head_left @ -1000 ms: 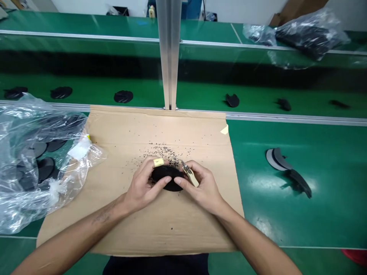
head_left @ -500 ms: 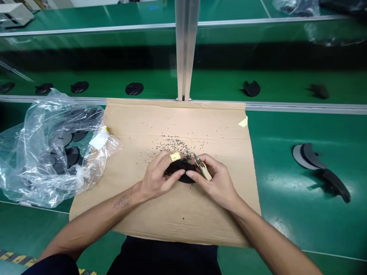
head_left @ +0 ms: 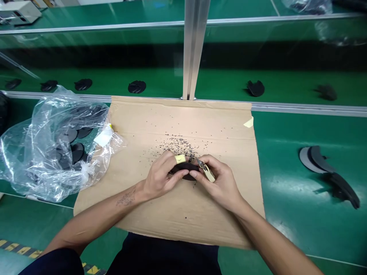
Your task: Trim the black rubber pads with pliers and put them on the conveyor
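Observation:
Both my hands meet over the middle of the cardboard sheet (head_left: 160,221), holding a thin, round-edged black part (head_left: 188,177) between them. My left hand (head_left: 160,173) is closed on its left side, thumb on the near face; yellow tape wraps one finger. With its thumb on the part's right side, my right hand (head_left: 225,185) also keeps nippers (head_left: 207,171) with a cream handle in its palm, metal tip pointing away from me. Fingers hide much of the part. Many tiny black bits (head_left: 179,145) lie scattered just beyond it.
To the left, a clear plastic bag (head_left: 37,152) holds several black discs. Curved black and grey parts (head_left: 318,160) lie on the green bench at right. Several black parts (head_left: 137,87) sit along the back, behind a metal rail. A metal post (head_left: 195,49) rises there.
The whole view has shifted slightly, moving the scene to the right. The black part appears tilted a little more edge-on between my hands. Both hands keep their hold.

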Motion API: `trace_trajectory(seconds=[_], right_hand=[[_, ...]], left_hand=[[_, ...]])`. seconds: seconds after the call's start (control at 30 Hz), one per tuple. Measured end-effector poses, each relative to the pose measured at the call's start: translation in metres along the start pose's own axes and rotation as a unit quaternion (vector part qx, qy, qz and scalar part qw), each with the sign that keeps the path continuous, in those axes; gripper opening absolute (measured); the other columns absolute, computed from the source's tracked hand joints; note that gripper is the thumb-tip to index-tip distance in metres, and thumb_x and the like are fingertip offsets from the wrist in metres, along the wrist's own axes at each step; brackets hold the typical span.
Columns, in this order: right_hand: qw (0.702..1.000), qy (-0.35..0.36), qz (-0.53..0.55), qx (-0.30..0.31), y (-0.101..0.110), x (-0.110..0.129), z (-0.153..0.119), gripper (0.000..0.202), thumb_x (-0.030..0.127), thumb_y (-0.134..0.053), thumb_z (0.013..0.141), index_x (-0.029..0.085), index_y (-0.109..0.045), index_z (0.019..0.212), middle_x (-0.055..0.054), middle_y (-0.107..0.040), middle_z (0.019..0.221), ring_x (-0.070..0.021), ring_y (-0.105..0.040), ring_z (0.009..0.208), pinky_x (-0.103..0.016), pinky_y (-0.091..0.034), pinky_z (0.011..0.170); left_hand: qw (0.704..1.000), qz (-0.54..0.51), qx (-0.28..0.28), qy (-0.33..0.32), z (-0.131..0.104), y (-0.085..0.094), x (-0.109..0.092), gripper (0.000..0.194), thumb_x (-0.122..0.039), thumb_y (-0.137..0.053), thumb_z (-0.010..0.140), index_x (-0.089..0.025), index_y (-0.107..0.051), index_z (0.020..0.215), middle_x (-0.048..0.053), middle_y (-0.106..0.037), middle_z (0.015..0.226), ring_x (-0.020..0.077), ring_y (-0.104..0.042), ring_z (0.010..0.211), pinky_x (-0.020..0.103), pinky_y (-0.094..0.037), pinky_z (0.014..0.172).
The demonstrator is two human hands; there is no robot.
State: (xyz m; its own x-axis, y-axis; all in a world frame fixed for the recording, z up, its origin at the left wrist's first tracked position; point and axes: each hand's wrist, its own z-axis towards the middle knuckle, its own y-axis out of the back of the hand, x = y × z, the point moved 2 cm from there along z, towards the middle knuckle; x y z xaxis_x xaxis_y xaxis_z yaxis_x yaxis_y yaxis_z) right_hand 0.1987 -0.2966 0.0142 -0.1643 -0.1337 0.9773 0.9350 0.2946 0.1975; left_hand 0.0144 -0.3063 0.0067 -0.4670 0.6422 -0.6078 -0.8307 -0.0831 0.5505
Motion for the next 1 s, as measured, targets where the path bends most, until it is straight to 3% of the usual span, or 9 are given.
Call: trace_trajectory(seconds=[0.13,0.23,0.33,0.43,0.53,0.77,1.0], right_hand=[[0.999,0.027,-0.025,0.007,0.001,0.004,0.001,0.013,0.033,-0.067,0.091,0.021,-0.06,0.09,0.0,-0.062,0.08,-0.015,-0.058,0.073,-0.027,-0.046,0.065],[0.997,0.065,-0.047,0.01,0.002,0.007,-0.001,0.006,0.023,-0.066,0.091,0.022,-0.061,0.092,-0.001,-0.065,0.083,-0.0153,-0.062,0.074,-0.027,-0.048,0.065],[0.989,0.134,-0.068,0.007,0.003,0.009,-0.002,0.013,0.013,-0.066,0.088,0.023,-0.061,0.096,-0.003,-0.068,0.089,-0.0167,-0.066,0.079,-0.029,-0.052,0.068],[0.975,0.203,-0.084,0.012,0.003,0.011,-0.002,0.022,0.005,-0.062,0.087,0.023,-0.06,0.099,-0.005,-0.069,0.09,-0.0195,-0.068,0.086,-0.031,-0.054,0.071],[0.966,0.238,-0.096,0.02,0.002,0.012,-0.001,0.026,0.003,-0.058,0.086,0.023,-0.059,0.102,-0.006,-0.068,0.089,-0.0203,-0.068,0.085,-0.034,-0.056,0.07],[0.959,0.254,-0.124,0.023,0.001,0.011,-0.001,0.024,0.004,-0.057,0.085,0.023,-0.056,0.099,-0.006,-0.066,0.086,-0.0203,-0.066,0.081,-0.036,-0.057,0.069],[0.957,0.26,-0.127,0.036,0.001,0.01,0.0,0.022,0.005,-0.058,0.085,0.023,-0.057,0.1,-0.007,-0.066,0.088,-0.0196,-0.066,0.079,-0.035,-0.057,0.07]], left_hand=[[1.0,-0.002,-0.002,-0.011,0.001,0.0,-0.001,0.024,-0.024,-0.061,0.097,-0.013,-0.062,0.118,0.006,-0.062,0.09,0.0145,-0.056,0.08,0.025,-0.05,0.067],[0.999,-0.034,-0.015,0.006,0.002,0.0,0.0,0.036,-0.031,-0.064,0.096,-0.014,-0.059,0.127,0.004,-0.061,0.088,0.0139,-0.056,0.078,0.025,-0.05,0.067],[0.992,-0.118,-0.027,0.026,0.004,0.0,0.003,0.041,-0.042,-0.065,0.094,-0.015,-0.061,0.125,0.004,-0.063,0.089,0.0141,-0.059,0.081,0.026,-0.053,0.069],[0.985,-0.167,-0.033,0.006,0.007,0.003,0.006,0.033,-0.041,-0.066,0.093,-0.015,-0.069,0.113,0.006,-0.066,0.092,0.0131,-0.062,0.081,0.024,-0.054,0.068],[0.984,-0.176,-0.032,-0.022,0.009,0.006,0.007,0.035,-0.041,-0.068,0.092,-0.014,-0.07,0.113,0.007,-0.068,0.094,0.0128,-0.064,0.082,0.024,-0.055,0.069],[0.987,-0.152,-0.036,-0.035,0.01,0.007,0.004,0.028,-0.034,-0.063,0.096,-0.011,-0.071,0.112,0.011,-0.073,0.093,0.0142,-0.067,0.083,0.028,-0.057,0.073],[0.988,-0.147,-0.037,-0.029,0.01,0.011,0.001,0.019,-0.032,-0.067,0.095,-0.016,-0.073,0.103,0.007,-0.076,0.089,0.0136,-0.07,0.081,0.028,-0.058,0.071]])
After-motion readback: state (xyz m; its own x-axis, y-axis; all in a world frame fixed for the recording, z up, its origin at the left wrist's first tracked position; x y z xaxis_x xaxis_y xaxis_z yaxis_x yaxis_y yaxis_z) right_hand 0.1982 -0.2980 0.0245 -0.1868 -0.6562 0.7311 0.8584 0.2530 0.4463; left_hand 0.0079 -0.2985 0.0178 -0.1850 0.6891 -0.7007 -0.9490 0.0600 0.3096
